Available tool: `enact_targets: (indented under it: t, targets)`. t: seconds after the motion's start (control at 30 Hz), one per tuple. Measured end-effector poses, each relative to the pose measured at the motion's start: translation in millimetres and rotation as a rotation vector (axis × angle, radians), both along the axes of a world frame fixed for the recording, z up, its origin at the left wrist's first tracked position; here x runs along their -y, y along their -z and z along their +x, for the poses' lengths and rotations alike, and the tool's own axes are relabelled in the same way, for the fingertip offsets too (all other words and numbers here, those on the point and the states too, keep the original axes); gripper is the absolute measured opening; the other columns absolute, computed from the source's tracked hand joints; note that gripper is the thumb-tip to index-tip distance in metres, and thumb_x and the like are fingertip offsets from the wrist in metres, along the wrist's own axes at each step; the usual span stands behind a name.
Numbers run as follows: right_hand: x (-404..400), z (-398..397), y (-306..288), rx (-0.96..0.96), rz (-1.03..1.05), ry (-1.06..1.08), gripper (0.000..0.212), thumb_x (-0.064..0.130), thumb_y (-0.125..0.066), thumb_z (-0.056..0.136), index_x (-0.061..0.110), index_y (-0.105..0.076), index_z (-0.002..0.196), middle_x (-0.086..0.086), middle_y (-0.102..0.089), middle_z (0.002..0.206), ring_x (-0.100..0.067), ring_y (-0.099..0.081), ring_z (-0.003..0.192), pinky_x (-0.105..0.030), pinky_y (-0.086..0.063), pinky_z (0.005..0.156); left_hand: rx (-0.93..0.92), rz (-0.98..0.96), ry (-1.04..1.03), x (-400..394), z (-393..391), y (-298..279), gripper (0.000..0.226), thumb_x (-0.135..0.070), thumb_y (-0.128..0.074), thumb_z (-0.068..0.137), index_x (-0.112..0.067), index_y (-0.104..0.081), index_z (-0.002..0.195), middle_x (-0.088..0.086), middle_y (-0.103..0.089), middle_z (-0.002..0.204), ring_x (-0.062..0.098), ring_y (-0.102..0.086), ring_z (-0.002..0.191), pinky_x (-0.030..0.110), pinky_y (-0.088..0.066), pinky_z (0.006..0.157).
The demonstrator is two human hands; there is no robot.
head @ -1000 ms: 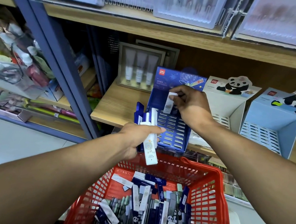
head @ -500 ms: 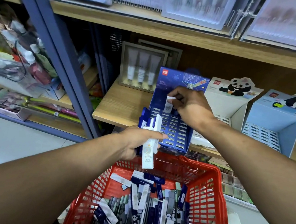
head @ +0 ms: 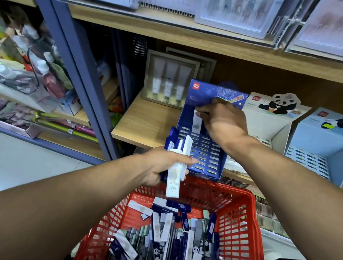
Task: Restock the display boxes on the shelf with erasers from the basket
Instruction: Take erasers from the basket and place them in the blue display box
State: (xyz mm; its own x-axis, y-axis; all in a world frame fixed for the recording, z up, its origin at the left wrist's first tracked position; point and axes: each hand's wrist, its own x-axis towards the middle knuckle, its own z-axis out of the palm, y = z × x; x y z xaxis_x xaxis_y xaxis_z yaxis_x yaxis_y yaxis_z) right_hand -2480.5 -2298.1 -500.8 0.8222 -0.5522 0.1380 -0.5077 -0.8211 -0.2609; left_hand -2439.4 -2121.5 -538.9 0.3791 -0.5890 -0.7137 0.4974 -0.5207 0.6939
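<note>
Two hands busy: right hand (head: 222, 119) pinches a white eraser (head: 197, 122) upright into the blue display box (head: 203, 147) on the shelf (head: 145, 124), left hand (head: 161, 163) grips a bundle of erasers (head: 175, 169) above the red basket (head: 238, 226).

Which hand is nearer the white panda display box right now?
Right. The right hand is at the back of the blue box, beside the white panda display box; the left hand holds erasers lower, over the basket.
</note>
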Motion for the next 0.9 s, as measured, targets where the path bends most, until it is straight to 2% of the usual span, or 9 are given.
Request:
enact_targets:
  t: [0.1, 0.2, 0.3, 0.37, 0.47, 0.57, 0.7, 0.8, 0.9]
  targets:
    - [-1, -4, 0, -0.043, -0.004, 0.017, 0.023, 0.038, -0.055, 0.101, 0.038, -0.071, 0.118, 0.011, -0.068, 0.122, -0.02, -0.062, 0.115, -0.027, -0.041, 0.082, 0.033, -0.001, -0.002, 1, 3, 8, 0.109, -0.046, -0.101, 0.015, -0.011, -0.074, 0.114, 0.005, -0.058, 0.142, 0.027, -0.045, 0.137, 0.053, -0.029, 0.119]
    - [1, -15, 1, -0.063, 0.017, 0.011, 0.025, 0.034, -0.054, 0.102, 0.039, -0.068, 0.122, 0.011, -0.069, 0.122, -0.02, -0.063, 0.112, -0.028, -0.042, 0.079, 0.025, -0.016, 0.001, -1, 4, 7, 0.101, -0.046, -0.102, 0.014, -0.012, -0.078, 0.106, 0.006, -0.068, 0.129, 0.028, -0.055, 0.127, 0.051, -0.037, 0.114]
    - [-2, -21, -3, 0.005, -0.025, -0.052, 0.027, 0.043, -0.056, 0.099, 0.035, -0.065, 0.124, 0.009, -0.067, 0.121, -0.019, -0.062, 0.111, -0.029, -0.047, 0.085, -0.009, -0.044, -0.059, 1, 3, 9, 0.098, -0.037, -0.104, 0.025, -0.01, -0.073, 0.114, 0.01, -0.072, 0.12, 0.03, -0.064, 0.117, 0.051, -0.049, 0.104]
    - [-9, -23, -10, 0.013, 0.156, -0.072, 0.032, 0.059, -0.063, 0.089, 0.032, -0.07, 0.106, 0.011, -0.069, 0.097, -0.014, -0.065, 0.092, -0.029, -0.048, 0.074, 0.006, -0.057, -0.087, 3, 1, 6, 0.1, -0.034, -0.105, 0.028, -0.009, -0.068, 0.119, 0.012, -0.073, 0.117, 0.034, -0.067, 0.113, 0.053, -0.051, 0.1]
    - [-23, -26, -12, -0.172, 0.503, -0.094, 0.047, 0.071, -0.068, 0.077, 0.026, -0.069, 0.089, 0.003, -0.071, 0.077, -0.012, -0.066, 0.064, -0.027, -0.049, 0.058, 0.01, -0.135, -0.107, 3, -3, -1, 0.063, -0.018, -0.096, 0.057, -0.006, -0.072, 0.113, 0.015, -0.077, 0.103, 0.033, -0.073, 0.1, 0.054, -0.057, 0.092]
    - [-27, -32, -12, -0.156, 0.83, -0.03, 0.039, 0.05, -0.074, 0.085, 0.012, -0.068, 0.097, -0.009, -0.074, 0.077, -0.013, -0.066, 0.059, -0.026, -0.051, 0.05, -0.003, -0.185, -0.095, 2, -6, -5, 0.047, -0.015, -0.09, 0.068, -0.007, -0.074, 0.112, 0.014, -0.077, 0.101, 0.028, -0.074, 0.091, 0.045, -0.059, 0.087]
    - [-20, -37, -18, -0.092, 1.186, 0.079, 0.022, 0.024, -0.069, 0.094, 0.004, -0.069, 0.104, -0.017, -0.074, 0.094, -0.024, -0.075, 0.079, -0.027, -0.061, 0.067, -0.009, -0.203, -0.12, 3, -8, -8, 0.053, -0.023, -0.09, 0.066, -0.009, -0.073, 0.114, 0.013, -0.077, 0.101, 0.023, -0.073, 0.081, 0.033, -0.058, 0.068]
    - [-15, -35, -15, 0.067, 1.281, 0.223, 0.016, 0.002, -0.061, 0.096, 0.003, -0.067, 0.111, -0.021, -0.07, 0.107, -0.029, -0.074, 0.088, -0.03, -0.063, 0.068, -0.022, -0.196, -0.169, 2, -6, -10, 0.055, -0.024, -0.09, 0.064, -0.007, -0.073, 0.113, 0.015, -0.077, 0.101, 0.029, -0.073, 0.088, 0.038, -0.061, 0.072]
    - [-9, -31, -14, 0.242, 1.124, 0.25, 0.019, -0.003, -0.059, 0.096, 0.01, -0.067, 0.107, -0.018, -0.066, 0.116, -0.026, -0.073, 0.082, -0.032, -0.063, 0.068, -0.019, -0.168, -0.241, 0, -4, -9, 0.039, -0.018, -0.085, 0.077, -0.002, -0.072, 0.11, 0.014, -0.077, 0.095, 0.024, -0.071, 0.078, 0.032, -0.061, 0.065]
